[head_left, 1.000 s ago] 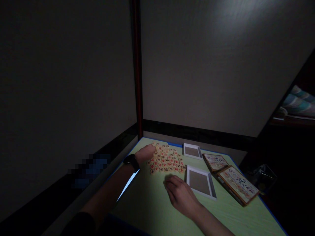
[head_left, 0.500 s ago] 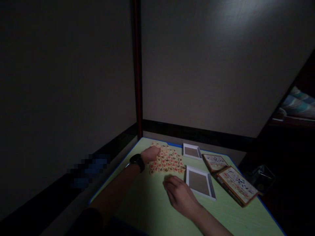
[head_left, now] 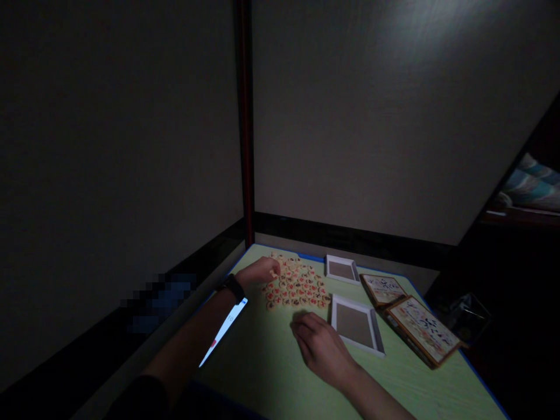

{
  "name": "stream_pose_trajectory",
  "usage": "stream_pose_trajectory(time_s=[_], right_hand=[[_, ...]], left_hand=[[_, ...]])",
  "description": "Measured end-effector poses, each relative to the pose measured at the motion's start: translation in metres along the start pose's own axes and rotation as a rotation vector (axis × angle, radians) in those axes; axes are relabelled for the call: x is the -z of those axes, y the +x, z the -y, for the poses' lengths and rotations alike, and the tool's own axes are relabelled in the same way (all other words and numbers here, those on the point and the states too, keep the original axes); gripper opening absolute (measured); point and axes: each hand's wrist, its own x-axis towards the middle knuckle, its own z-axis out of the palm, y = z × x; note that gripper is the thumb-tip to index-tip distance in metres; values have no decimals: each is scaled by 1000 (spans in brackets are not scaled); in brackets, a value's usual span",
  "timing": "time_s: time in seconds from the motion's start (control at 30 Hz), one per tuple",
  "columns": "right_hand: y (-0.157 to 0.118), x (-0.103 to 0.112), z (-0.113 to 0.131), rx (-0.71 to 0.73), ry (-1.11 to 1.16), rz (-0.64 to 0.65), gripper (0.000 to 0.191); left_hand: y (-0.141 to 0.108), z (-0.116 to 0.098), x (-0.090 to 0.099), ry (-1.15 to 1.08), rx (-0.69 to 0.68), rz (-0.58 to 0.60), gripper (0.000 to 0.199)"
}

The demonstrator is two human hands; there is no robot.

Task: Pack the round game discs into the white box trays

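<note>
Round wooden Chinese chess pieces with red and black characters lie in a loose flat cluster on the pale green table. At the cluster's left edge is my left hand, its fingers bent and drawn together; whether a piece is between the fingertips cannot be made out. A dark watch sits on that wrist. My right hand rests on the table in front of the cluster, fingers curled under, so their inside is hidden. Just right of it is an open shallow white box tray.
A second white tray stands at the back edge. Two printed box lids lie to the right, partly overlapping. A phone with a lit screen lies under my left forearm. Walls border the table's back and left; a dark bin-like container is beyond its right edge.
My left hand has moved a little left, off the pieces toward their edge, and the left forearm has shifted left, uncovering the lit phone. The right hand has stayed in place.
</note>
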Motion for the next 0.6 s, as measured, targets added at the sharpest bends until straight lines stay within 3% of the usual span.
stream_pose_trajectory(time_s=[0.3, 0.6], right_hand=[[0, 1, 0, -3, 8, 6, 22], [-1, 0, 0, 3, 7, -7, 23]], left_hand=[[-1, 0, 1, 20, 46, 11, 19], [-4, -11, -2, 101, 160, -40, 23]])
